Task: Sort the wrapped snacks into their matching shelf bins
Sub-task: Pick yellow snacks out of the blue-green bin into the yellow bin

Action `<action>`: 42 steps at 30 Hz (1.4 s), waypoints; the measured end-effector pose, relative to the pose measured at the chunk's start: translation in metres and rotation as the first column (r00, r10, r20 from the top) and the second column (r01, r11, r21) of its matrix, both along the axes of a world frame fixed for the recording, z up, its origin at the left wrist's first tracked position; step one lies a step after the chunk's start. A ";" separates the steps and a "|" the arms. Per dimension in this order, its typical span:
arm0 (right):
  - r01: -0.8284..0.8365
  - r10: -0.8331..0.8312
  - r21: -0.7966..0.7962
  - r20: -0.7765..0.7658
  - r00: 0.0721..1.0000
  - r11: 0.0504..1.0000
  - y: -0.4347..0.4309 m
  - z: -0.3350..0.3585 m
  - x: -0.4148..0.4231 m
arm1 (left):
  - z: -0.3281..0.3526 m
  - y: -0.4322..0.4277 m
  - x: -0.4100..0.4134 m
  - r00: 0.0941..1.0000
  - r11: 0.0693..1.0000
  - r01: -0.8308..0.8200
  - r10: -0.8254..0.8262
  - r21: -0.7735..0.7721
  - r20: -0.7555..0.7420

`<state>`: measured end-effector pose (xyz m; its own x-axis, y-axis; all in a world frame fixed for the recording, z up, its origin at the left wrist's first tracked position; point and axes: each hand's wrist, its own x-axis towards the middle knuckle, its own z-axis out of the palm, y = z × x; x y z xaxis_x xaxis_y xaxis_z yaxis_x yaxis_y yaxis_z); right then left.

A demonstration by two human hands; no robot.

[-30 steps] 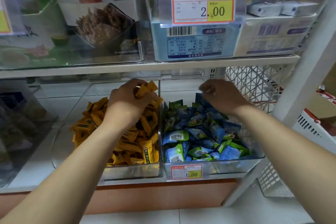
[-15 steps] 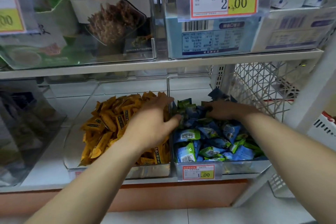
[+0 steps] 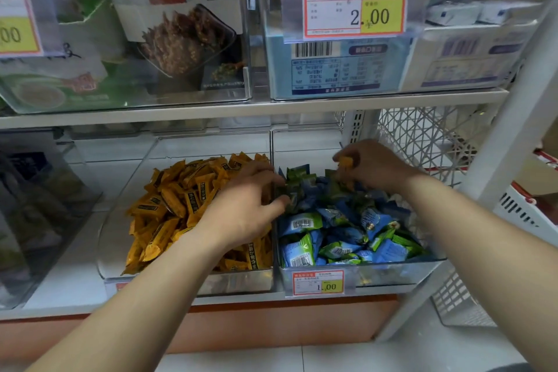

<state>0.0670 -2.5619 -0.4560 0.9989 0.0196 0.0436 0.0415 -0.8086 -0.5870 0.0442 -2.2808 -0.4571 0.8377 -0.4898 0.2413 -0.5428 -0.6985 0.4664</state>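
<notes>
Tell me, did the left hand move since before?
Yes. The left hand moved right, from above the yellow snacks to the divider between the bins; its fingers now reach the blue snacks.

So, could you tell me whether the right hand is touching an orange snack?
Touching: the head view shows the right hand pinching the orange snack above the bin of blue snacks.

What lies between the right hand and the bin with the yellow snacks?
In the head view: blue-green snacks, the clear dividing wall, and the left hand, which reaches over that wall and pinches one.
</notes>
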 end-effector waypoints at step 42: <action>-0.038 -0.016 -0.457 -0.113 0.993 0.889 0.006 -0.011 0.028 | -0.008 0.001 0.006 0.980 0.985 -0.174 0.171 -0.014 -0.101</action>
